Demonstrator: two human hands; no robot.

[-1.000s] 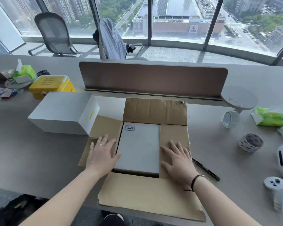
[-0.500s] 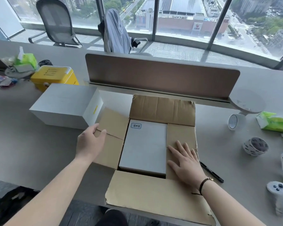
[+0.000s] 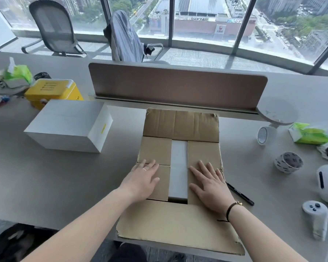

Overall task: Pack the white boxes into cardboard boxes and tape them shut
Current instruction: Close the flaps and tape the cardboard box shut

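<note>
A cardboard box (image 3: 180, 125) lies in front of me on the grey desk, with its far and near flaps folded out. Both side flaps are folded inward over a white box (image 3: 179, 167), of which only a narrow strip shows between them. My left hand (image 3: 143, 178) presses flat on the left flap. My right hand (image 3: 209, 183) presses flat on the right flap. A second, larger white box (image 3: 68, 125) stands on the desk to the left, apart from the carton.
Two tape rolls (image 3: 264, 135) (image 3: 288, 162) sit to the right, with a black pen (image 3: 240, 193) beside the carton. White controllers (image 3: 317, 218), green tissue packs (image 3: 310, 135), a yellow case (image 3: 54, 90) and a desk divider (image 3: 176, 91) surround the work area.
My left hand lifted the left side flap and folded it inward onto the white box. The right flap now lies further over it, leaving only a strip of white visible.
</note>
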